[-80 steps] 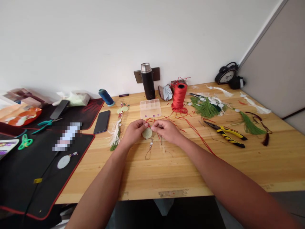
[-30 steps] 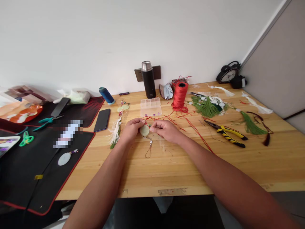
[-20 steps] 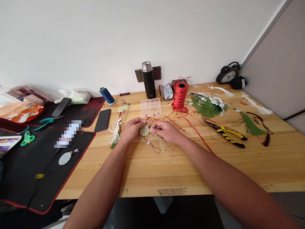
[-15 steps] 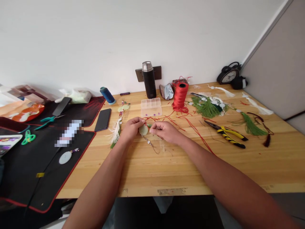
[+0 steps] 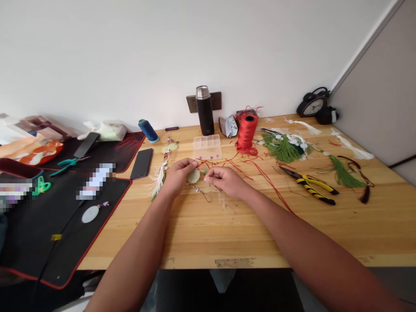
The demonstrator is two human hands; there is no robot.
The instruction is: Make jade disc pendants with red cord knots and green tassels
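My left hand [image 5: 180, 174] pinches red cord [image 5: 202, 163] between thumb and forefinger. A round pale green pendant [image 5: 194, 176] hangs just under its fingertips, with a small beaded string [image 5: 197, 190] trailing below. My right hand [image 5: 221, 178] is closed in a pinch to the right of the pendant, at the red cord and a small green bead [image 5: 204, 172]. The cord's exact path through the fingers is partly hidden. Behind the hands lies a clear compartment box [image 5: 207, 146] with several purple beads along its near edge.
A red cord spool [image 5: 247, 132] and a black flask [image 5: 204, 112] stand at the back. Yellow-black pliers [image 5: 313, 186] and green tassels [image 5: 282, 147] lie to the right. To the left are a phone [image 5: 141, 163], a blue thread spool [image 5: 148, 131] and a white-tasselled pendant [image 5: 159, 178].
The pendant and its beaded string have swung slightly left. Both hands keep their pinch in nearly the same place. The whole view has shifted a little.
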